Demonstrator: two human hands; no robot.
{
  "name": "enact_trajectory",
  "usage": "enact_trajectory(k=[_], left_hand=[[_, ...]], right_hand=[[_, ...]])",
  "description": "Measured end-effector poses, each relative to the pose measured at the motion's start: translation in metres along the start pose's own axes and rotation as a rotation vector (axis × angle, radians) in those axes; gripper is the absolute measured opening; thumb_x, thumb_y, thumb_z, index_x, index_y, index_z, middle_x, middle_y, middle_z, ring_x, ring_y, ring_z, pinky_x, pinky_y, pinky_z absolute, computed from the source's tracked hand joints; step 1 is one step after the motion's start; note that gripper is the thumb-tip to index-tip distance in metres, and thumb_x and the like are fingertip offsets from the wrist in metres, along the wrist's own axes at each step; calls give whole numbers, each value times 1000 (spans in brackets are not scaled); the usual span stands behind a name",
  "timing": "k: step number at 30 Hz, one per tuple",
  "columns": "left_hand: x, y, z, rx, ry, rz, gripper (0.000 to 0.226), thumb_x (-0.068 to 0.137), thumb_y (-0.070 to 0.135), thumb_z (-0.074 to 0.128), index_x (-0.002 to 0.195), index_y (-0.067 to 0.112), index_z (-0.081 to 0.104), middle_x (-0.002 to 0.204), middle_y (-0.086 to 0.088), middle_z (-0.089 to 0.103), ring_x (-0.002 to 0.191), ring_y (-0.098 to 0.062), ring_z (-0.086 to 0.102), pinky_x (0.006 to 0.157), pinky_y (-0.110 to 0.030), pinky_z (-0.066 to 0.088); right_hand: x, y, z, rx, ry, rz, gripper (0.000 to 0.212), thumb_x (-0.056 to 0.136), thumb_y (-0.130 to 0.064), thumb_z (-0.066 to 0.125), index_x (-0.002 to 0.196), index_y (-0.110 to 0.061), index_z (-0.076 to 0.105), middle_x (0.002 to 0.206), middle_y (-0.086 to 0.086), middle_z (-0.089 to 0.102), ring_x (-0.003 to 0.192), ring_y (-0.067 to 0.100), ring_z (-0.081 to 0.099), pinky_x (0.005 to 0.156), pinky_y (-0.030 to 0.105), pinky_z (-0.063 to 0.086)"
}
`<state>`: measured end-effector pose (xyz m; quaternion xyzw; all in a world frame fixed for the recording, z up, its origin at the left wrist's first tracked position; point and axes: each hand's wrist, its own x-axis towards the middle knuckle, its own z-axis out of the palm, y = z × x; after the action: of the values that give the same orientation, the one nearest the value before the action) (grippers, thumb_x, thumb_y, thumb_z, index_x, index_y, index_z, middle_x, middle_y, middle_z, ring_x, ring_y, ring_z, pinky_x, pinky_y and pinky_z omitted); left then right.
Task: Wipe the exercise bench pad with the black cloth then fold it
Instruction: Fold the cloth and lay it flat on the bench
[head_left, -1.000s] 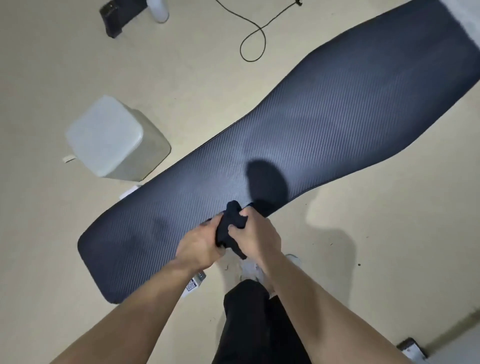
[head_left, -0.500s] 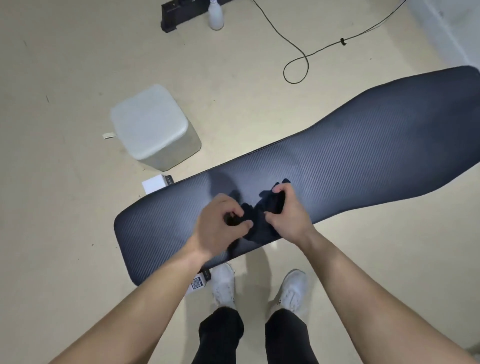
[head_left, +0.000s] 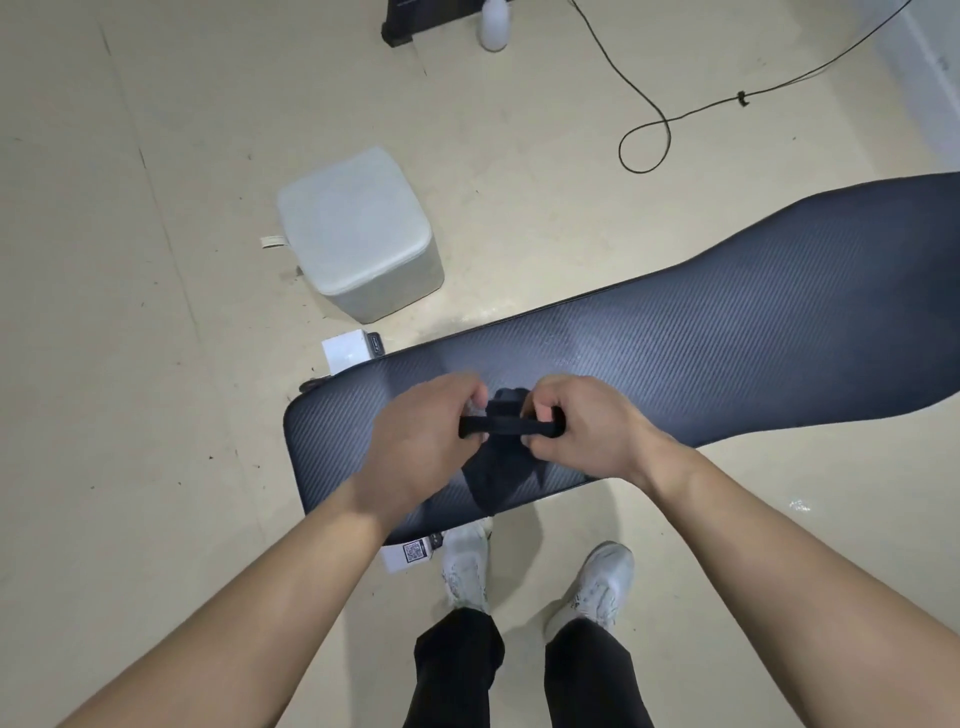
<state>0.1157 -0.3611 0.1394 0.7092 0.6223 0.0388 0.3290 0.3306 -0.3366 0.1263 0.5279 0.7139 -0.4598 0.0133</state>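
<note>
You stand at the near edge of the exercise bench pad (head_left: 701, 364), a long dark ribbed surface that runs from its rounded left end out past the right edge of the view. Both of your hands are raised over the left part of the pad, close together, and both are grasping the black cloth (head_left: 506, 427). Your left hand (head_left: 423, 441) pinches one end of a folded band of the cloth between thumb and fingers; your right hand (head_left: 587, 431) pinches the other end the same way, so the band stretches taut and level between them. The rest of the cloth hangs down below the band in a loose dark point over the near edge of the pad.

Your two white shoes (head_left: 597, 584) stand on the beige floor (head_left: 130, 364) just near the pad, with a small white tag printed with a square code (head_left: 413, 552) beside the left shoe, partly under the pad's edge. Far and left of the pad sits a pale grey cube stool (head_left: 358, 234). A black cable (head_left: 660, 124) loops across the floor at the far right, and a white bottle (head_left: 493, 26) stands at the far edge of the view.
</note>
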Motion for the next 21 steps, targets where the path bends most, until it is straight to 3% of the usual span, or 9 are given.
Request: enact_trajectory(k=[3, 6, 10, 15, 17, 19, 21], left_hand=[[-3, -5, -5, 153, -113, 53, 23, 80, 53, 61, 93, 34, 58, 85, 12, 48, 86, -13, 54, 65, -31, 44], [-6, -11, -17, 214, -196, 48, 27, 81, 55, 52, 91, 32, 63, 93, 10, 51, 86, -15, 55, 60, -29, 38], [-7, -22, -47, 276, -287, 150, 20, 80, 44, 61, 95, 31, 65, 102, 13, 59, 91, -16, 53, 70, -31, 43], [-15, -25, -79, 327, -616, 22, 28, 74, 54, 67, 76, 29, 57, 68, 10, 57, 71, -12, 56, 62, -30, 40], [-15, -26, -89, 157, -847, -83, 32, 74, 49, 74, 76, 20, 61, 61, 11, 53, 61, -12, 50, 61, -30, 36], [-13, -29, -98, -120, -1041, -190, 37, 74, 41, 76, 87, 7, 68, 71, 4, 60, 66, -12, 54, 66, -31, 40], [-8, -39, -100, -464, -1033, -326, 51, 66, 35, 77, 98, -4, 69, 83, -8, 69, 71, -19, 63, 64, -30, 47]], right_hand=[[2, -13, -4, -70, -42, -19, 32, 83, -43, 70, 69, -24, 49, 64, -5, 59, 60, 13, 54, 58, 35, 42], [2, -18, -15, -73, -49, 16, 30, 87, -49, 67, 76, -25, 51, 67, -7, 59, 64, 13, 55, 60, 34, 43], [-4, -15, -34, 338, -157, 152, 16, 87, -32, 75, 82, -20, 67, 75, 0, 67, 64, 16, 59, 59, 28, 45], [-22, -17, -51, 759, -507, 247, 11, 86, -20, 72, 75, -17, 74, 70, 5, 65, 57, 16, 60, 48, 23, 47], [-22, -13, -53, 863, -620, 273, 15, 87, -19, 72, 73, -13, 72, 63, 3, 58, 49, 12, 53, 41, 19, 40], [-21, -7, -55, 937, -684, 299, 16, 89, -18, 68, 78, -6, 68, 60, 4, 53, 44, 10, 49, 40, 17, 36], [-18, -3, -57, 1031, -683, 374, 14, 89, -15, 66, 84, -1, 69, 63, 7, 61, 47, 13, 59, 41, 19, 45]])
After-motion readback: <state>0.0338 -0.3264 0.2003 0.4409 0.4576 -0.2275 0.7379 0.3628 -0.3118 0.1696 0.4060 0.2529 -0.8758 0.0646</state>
